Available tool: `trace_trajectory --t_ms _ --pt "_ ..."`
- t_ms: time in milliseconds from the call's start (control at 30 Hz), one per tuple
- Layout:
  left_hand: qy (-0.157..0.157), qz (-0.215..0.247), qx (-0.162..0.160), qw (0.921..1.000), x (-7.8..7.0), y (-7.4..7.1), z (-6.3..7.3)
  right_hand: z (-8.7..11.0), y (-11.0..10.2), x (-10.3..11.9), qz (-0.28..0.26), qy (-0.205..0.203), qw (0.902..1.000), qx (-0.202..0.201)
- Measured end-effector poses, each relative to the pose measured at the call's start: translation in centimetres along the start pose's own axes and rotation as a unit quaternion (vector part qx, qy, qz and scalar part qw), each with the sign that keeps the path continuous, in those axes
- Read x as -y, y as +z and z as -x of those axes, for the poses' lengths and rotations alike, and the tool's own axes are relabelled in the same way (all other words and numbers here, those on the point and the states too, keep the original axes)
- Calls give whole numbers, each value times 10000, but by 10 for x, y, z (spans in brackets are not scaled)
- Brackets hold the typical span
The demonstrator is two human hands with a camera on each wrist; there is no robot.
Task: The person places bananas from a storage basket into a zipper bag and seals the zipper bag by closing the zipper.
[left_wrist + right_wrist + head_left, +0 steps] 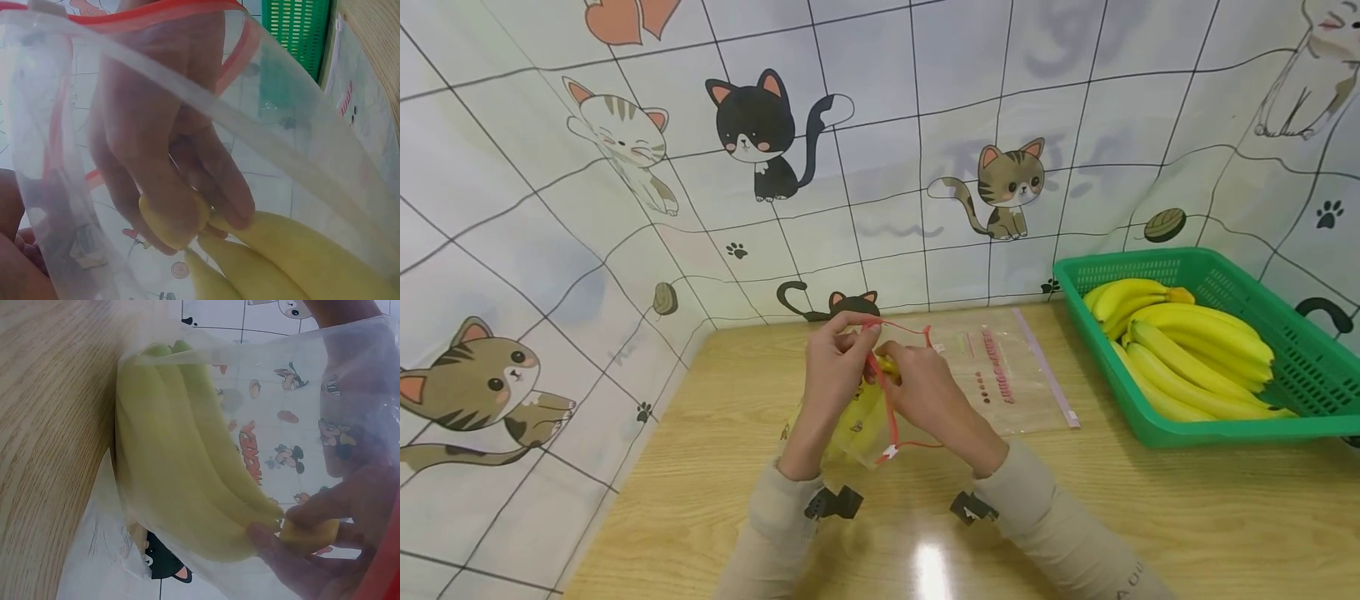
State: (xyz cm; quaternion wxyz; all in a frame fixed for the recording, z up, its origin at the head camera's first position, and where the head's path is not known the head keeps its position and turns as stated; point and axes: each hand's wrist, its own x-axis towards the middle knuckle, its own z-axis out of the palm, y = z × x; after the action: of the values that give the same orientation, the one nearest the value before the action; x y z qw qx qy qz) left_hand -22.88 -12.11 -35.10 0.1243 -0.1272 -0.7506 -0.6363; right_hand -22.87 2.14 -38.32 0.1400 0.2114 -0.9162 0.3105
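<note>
A clear zip bag (892, 421) with a red edge and printed cartoon figures stands on the table, mouth towards the right. Inside lies a bunch of yellow bananas (178, 456), seen through the plastic. My left hand (835, 367) grips the bag's red edge at the far side of its mouth. Through that mouth reaches my right hand (921, 385), its fingers pinching the stem end of the bunch. In the left wrist view the right hand (156, 125) shows through the film above the bananas (281, 250). Part of the left hand's fingers is hidden.
Flat on the wooden table (700, 492), right of the hands, lies another clear bag (1018, 367) with a purple slider strip. A green basket (1138, 400) holding more bananas (1195, 358) stands at the right. Cat-patterned sheeting (887, 167) covers the walls behind and left.
</note>
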Motion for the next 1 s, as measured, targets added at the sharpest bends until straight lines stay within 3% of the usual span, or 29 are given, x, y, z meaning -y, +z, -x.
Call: trace_trajectory --t_ms 500,767,1000 --pt "-37 -23 28 10000 0 0 2 2 2 -2 242 -122 9989 388" --pt "-79 121 30 9999 1 -1 1 6 1 2 220 -277 9987 374" --pt "-103 90 14 9999 0 -2 0 5 -2 3 195 -272 9972 665"
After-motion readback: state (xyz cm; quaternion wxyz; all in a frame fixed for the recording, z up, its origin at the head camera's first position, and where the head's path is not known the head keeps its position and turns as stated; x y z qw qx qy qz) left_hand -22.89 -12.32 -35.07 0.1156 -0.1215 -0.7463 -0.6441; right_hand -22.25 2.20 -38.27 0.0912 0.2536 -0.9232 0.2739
